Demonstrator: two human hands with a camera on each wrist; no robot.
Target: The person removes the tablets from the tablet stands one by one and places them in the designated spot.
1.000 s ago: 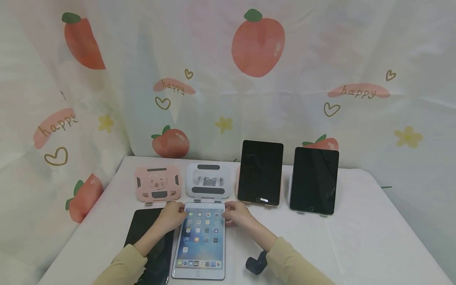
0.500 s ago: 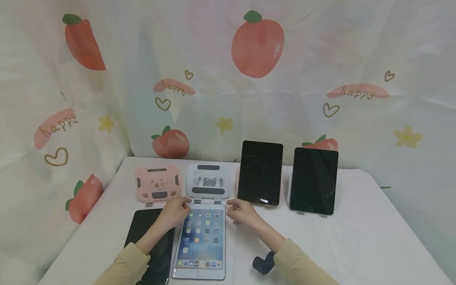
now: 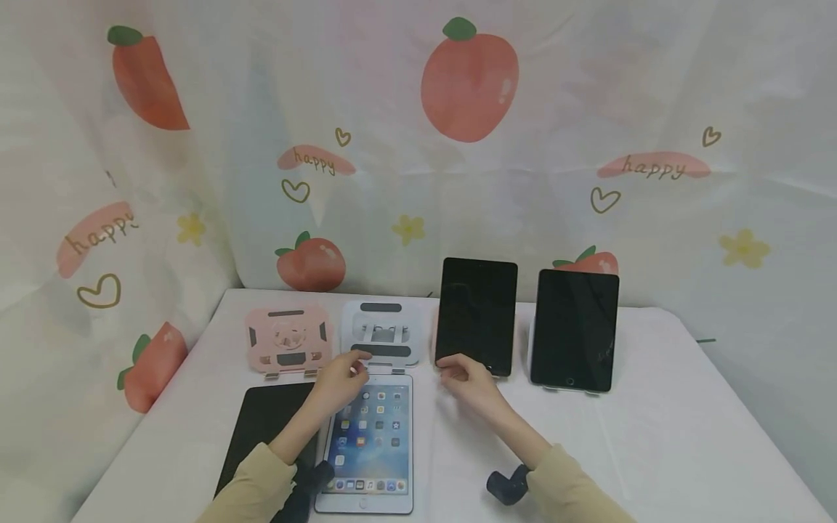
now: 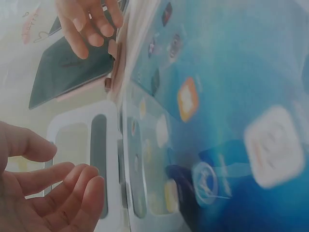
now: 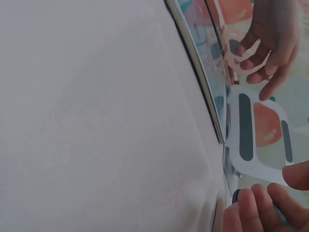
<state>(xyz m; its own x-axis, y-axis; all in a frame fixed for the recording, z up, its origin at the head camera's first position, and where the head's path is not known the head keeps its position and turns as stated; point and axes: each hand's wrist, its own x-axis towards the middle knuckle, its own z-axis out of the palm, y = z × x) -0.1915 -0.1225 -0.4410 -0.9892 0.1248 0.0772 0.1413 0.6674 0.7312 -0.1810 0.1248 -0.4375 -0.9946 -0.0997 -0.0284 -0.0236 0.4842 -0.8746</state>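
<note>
Now that both hands have let go of the lit white-framed tablet [image 3: 368, 443], still flat on the white surface [image 3: 654, 436], left hand [image 3: 340, 378] hovers loose-fingered over its top edge while right hand [image 3: 472, 381], fingers relaxed, empty, has drifted toward the dark upright tablet [image 3: 476, 317].

Pale yellow-beige long sleeves, with a dark strapped camera at each wrist.

Lit tablet [image 3: 368, 443] lies before white stand [image 3: 382, 333].
</note>
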